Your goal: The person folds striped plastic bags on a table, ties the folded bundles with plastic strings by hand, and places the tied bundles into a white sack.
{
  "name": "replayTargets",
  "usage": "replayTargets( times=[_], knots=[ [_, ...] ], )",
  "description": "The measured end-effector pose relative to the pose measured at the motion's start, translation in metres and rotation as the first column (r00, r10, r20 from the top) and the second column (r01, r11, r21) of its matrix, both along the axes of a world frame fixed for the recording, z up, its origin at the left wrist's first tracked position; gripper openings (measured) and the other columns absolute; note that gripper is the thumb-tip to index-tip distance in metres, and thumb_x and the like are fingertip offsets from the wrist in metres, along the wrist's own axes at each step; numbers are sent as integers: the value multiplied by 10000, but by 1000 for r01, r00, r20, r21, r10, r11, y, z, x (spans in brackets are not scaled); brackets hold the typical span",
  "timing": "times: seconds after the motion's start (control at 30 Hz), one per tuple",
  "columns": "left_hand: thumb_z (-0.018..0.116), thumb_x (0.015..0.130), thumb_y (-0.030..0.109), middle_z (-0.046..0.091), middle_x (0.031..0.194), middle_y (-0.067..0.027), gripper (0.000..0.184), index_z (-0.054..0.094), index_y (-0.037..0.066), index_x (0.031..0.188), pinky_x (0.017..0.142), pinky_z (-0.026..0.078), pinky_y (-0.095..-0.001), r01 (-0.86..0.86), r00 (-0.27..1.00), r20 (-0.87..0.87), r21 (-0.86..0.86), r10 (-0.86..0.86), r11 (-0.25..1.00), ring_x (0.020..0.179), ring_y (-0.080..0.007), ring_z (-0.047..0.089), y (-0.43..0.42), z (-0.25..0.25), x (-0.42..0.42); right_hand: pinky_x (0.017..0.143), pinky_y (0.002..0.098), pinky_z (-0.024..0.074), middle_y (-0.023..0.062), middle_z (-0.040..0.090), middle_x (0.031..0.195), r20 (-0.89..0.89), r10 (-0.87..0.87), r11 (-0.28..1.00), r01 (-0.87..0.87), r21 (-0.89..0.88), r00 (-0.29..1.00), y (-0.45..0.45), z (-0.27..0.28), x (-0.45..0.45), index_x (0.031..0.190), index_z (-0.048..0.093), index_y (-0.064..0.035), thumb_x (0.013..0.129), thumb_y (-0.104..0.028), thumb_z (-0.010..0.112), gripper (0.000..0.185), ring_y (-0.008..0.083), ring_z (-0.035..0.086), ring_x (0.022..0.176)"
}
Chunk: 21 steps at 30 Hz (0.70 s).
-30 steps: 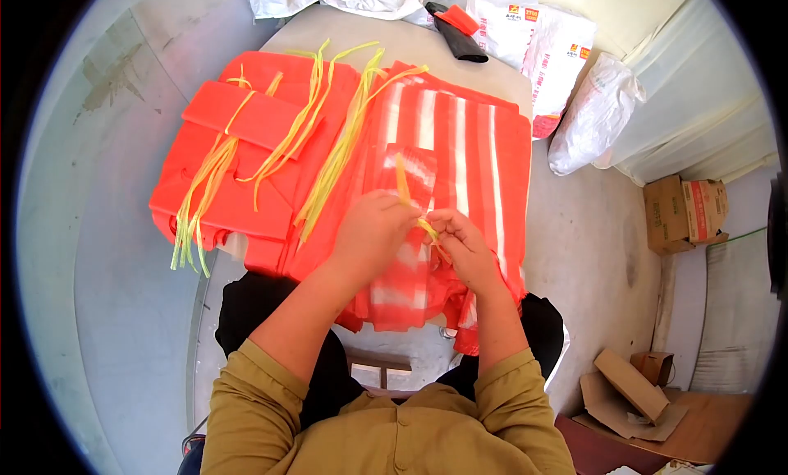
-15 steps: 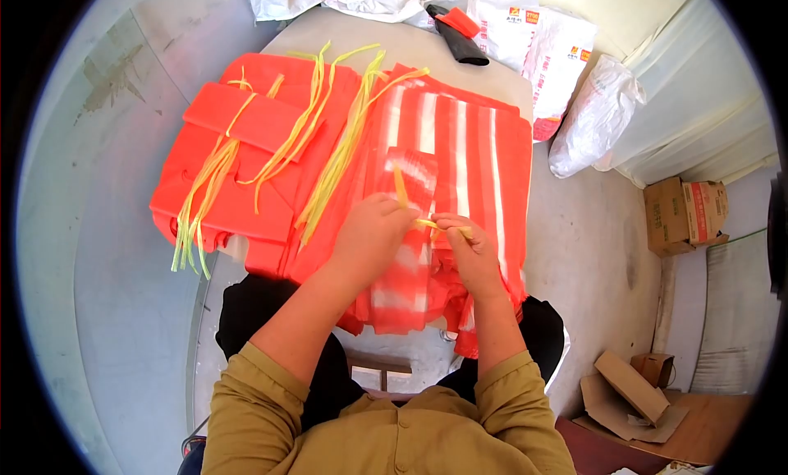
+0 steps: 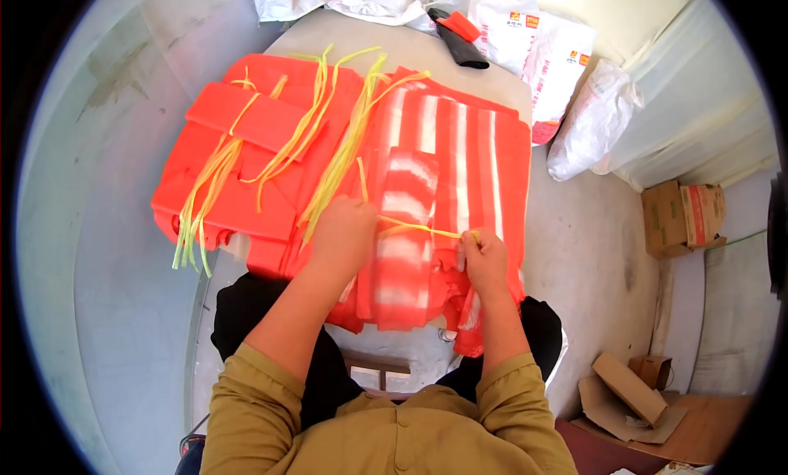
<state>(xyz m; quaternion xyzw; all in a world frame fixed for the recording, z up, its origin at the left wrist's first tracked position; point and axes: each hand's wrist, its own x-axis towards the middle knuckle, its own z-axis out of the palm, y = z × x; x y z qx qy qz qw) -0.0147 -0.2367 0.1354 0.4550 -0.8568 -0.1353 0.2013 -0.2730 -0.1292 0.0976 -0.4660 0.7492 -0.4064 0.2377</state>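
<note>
A stained pale wall (image 3: 123, 229) stands left, grey floor (image 3: 583, 261) and whitish drape (image 3: 698, 105) right.

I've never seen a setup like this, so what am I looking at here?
There's no machine: a person is working with two bare hands. The camera is worn on their head, looking forward and down. On the table lie a plain red stack and a striped stack, with yellow strands draped about the plain one. The left hand and right hand hold a yellow strip between them, across a folded striped bundle.
</note>
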Motion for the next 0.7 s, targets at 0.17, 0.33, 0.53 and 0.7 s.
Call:
replayTargets(
  times=[0.17, 0.33, 0.53, 0.7],
  knots=[
    [695, 913, 146, 700, 876, -153, 130, 701, 20, 879, 785, 530, -466, -6, 987, -161, 87, 20, 996, 888, -352, 669, 0, -2, -4, 598, 294, 463, 60, 655, 789, 406, -48, 996, 77, -55, 912, -4, 26, 14, 860, 650, -22, 1043, -238, 578, 292, 134, 615, 722],
    [694, 923, 130, 692, 877, -164, 119, 689, 12, 916, 735, 526, -443, 57, 941, -334, 293, 46, 954, 854, -353, 676, 4, 11, -10, 661, 262, 505, 66, 693, 888, 779, 118, 986, 20, -165, 615, -18, 39, 41, 964, 654, -32, 1089, -291, 532, 312, 113, 618, 795],
    [704, 907, 101, 669, 832, -132, 64, 684, 41, 914, 693, 520, -435, 145, 906, -409, 52, -112, 988, 802, -342, 654, 9, 11, -16, 691, 252, 513, 38, 660, 891, 443, 179, 983, -182, -37, 878, -32, 21, 51, 974, 653, -14, 1058, -217, 610, 224, 103, 619, 799],
    [717, 878, 79, 641, 797, -89, 44, 685, 75, 908, 673, 515, -449, 273, 878, -362, -163, -315, 948, 777, -315, 633, 11, 6, -19, 767, 339, 552, 118, 698, 962, 113, 322, 947, -318, -51, 940, -27, 32, 67, 1074, 691, -27, 966, -101, 706, 132, 218, 692, 876]
  ],
)
